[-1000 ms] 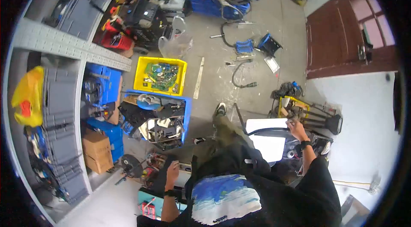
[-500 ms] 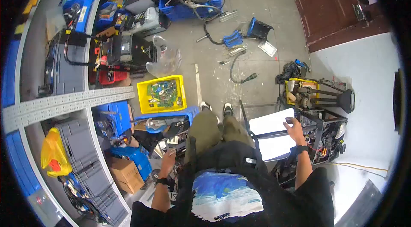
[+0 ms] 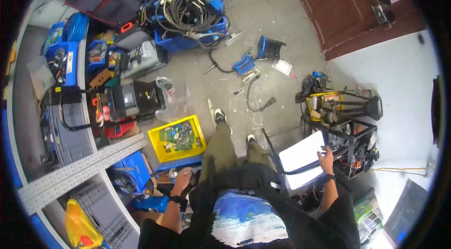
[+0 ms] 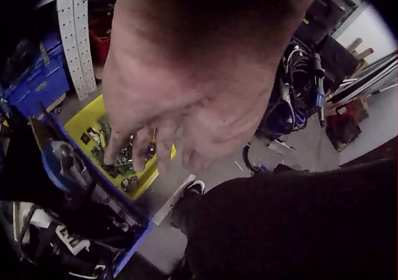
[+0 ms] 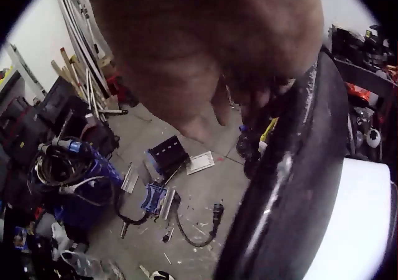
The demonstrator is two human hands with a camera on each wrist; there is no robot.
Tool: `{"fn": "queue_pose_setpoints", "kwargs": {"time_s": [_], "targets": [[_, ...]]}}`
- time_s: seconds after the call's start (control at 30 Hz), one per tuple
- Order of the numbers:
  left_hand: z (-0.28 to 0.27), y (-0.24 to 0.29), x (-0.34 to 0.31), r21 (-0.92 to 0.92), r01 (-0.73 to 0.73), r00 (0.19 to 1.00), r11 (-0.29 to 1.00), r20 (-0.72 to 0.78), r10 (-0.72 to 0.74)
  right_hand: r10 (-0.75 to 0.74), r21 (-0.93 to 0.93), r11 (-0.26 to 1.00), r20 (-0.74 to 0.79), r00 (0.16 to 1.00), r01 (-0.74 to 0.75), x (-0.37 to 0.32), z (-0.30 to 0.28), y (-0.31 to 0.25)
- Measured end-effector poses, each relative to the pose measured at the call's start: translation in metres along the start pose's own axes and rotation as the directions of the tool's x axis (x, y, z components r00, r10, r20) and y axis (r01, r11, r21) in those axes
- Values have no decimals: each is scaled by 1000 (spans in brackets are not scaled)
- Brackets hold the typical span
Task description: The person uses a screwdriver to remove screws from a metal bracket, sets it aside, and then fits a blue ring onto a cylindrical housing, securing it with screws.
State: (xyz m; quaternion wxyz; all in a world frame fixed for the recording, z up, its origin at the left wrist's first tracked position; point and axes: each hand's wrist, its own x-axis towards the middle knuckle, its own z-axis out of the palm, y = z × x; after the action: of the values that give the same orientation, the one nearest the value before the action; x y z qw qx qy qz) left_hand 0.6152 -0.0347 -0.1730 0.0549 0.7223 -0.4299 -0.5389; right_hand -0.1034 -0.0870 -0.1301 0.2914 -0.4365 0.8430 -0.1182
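Observation:
In the head view, my right hand (image 3: 326, 160) is at the right end of a black curved bar (image 3: 303, 169), which crosses a white panel (image 3: 300, 157). Close up in the right wrist view, the thick black bar (image 5: 283, 186) runs right beside that hand (image 5: 211, 62); its thumb points down and the other fingers are partly hidden behind the bar. My left hand (image 3: 182, 181) hangs at my left side with nothing in it. Its loosely bent fingers (image 4: 165, 146) overlap the yellow bin (image 4: 93, 115) of circuit boards in the left wrist view.
A yellow bin (image 3: 199, 127) stands ahead on the left, near shelving (image 3: 84, 169). Cables and blue parts (image 3: 244, 64) lie on the floor (image 3: 272, 14). On the right are a black metal frame (image 3: 361, 127) and a yellow crate (image 3: 324, 95) with tools. A brown door (image 3: 336, 9) is beyond.
The head view has turned and moved forward; my left foot has stepped ahead of the right. My left hand has come forward beside my hip. My right hand stays at the bar's end.

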Motion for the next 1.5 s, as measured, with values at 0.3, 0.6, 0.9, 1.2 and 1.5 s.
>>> {"fn": "queue_pose_setpoints", "kwargs": {"time_s": [0.3,0.6,0.9,1.2,1.5], "targets": [[-100,-7,158,185,-276,954,943,-65,292,118,-7,993,162,980,-119,-40,23,-98],[-121,97,196,116,-110,994,987,33,107,218,17,971,336,916,-237,-36,55,-121],[-109,108,160,359,-244,968,901,144,205,110,64,987,422,900,-150,62,103,-123],[-105,-37,132,-103,322,939,941,165,-303,11,7,1000,332,943,-14,251,226,-148],[-105,-15,211,87,321,911,943,244,-332,18,87,996,38,999,-21,533,436,-174]]}}
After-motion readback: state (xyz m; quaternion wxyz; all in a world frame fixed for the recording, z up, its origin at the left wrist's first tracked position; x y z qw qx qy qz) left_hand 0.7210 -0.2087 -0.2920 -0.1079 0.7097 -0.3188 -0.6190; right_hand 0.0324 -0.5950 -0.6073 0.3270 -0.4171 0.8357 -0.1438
